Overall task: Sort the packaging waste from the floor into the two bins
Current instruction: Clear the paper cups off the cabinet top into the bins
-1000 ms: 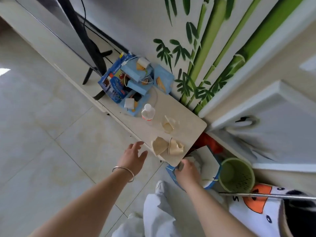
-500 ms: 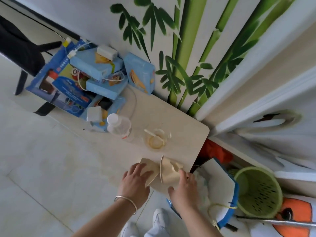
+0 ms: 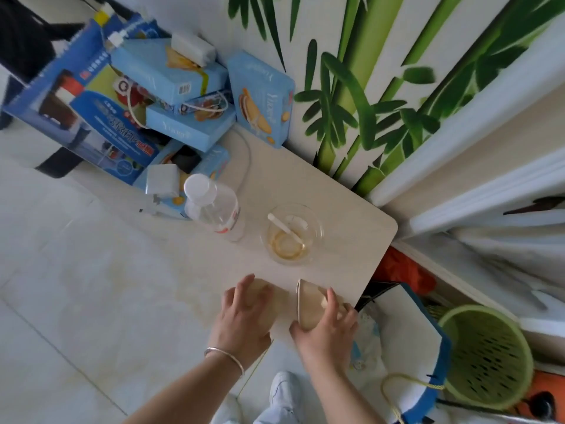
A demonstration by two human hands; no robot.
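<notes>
Two crushed tan paper cups lie at the near end of a low beige board (image 3: 351, 209). My left hand (image 3: 244, 316) closes over the left paper cup (image 3: 275, 296). My right hand (image 3: 328, 335) grips the right paper cup (image 3: 308, 304), whose rim faces left. Farther back on the board stand a clear plastic cup (image 3: 290, 235) holding a white spoon and a clear plastic bottle (image 3: 214, 209). To my right sit a blue-and-white bag (image 3: 422, 347) with wrappers inside and a green perforated bin (image 3: 486, 356).
A heap of light-blue biscuit boxes (image 3: 189, 96) and a large blue carton (image 3: 76, 102) fills the board's far left, with a white cable across it. A bamboo-painted wall runs behind. Pale tiled floor lies to the left. My white shoe (image 3: 284, 393) shows below.
My view has closed in on the board. Both hands moved forward from the board's edge onto the two paper cups and closed on them.
</notes>
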